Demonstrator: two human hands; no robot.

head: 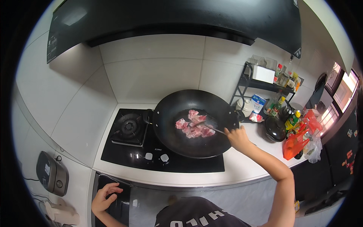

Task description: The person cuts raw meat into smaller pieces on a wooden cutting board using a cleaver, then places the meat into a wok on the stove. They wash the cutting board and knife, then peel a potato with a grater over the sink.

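A large black wok [195, 149] with two side handles sits over the right part of a black glass gas hob [130, 159]. In its middle lie several pieces of raw pink meat [195, 132]. My right hand [237, 139] grips a long-handled metal utensil [214, 129] over the wok's right rim, its far end among the meat; that end is blurred, so its type is unclear. Away from the wok, my left hand [106, 197] hangs before the counter's front edge at lower left, fingers apart and curled, holding nothing.
On the left stands a bare burner [130, 126]. A black rack [263, 85] with bottles and jars, a lidded dark pot [274, 130] and a red plastic bag [295, 144] crowd the right counter. A range hood [175, 17] overhangs. A rice cooker [52, 173] stands lower left.
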